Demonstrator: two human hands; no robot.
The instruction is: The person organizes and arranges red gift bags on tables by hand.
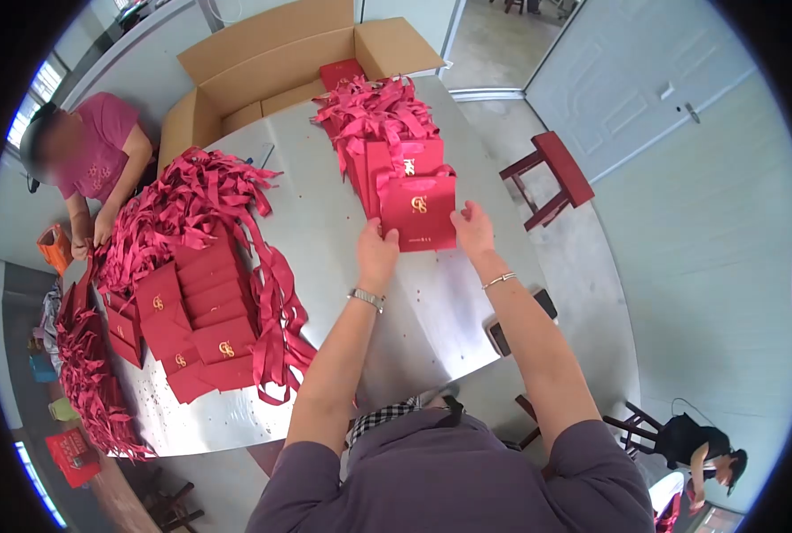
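Observation:
A red bag with a gold logo (420,213) lies at the near end of a row of overlapping red bags whose pink-red ribbons (374,111) are heaped at the far end. My left hand (378,253) grips the bag's lower left edge between thumb and fingers. On its right edge my right hand (474,233) pinches the bag near the lower corner. The second pile of red bags (223,306) lies to the left, topped with a large tangle of ribbons (178,209).
An open cardboard box (267,44) stands beyond the metal table (432,329). Across the table at the left, a person (103,147) handles ribbons. Two dark phone-like objects lie by my right forearm. A red stool (560,169) stands at the right; another person (694,444) sits lower right.

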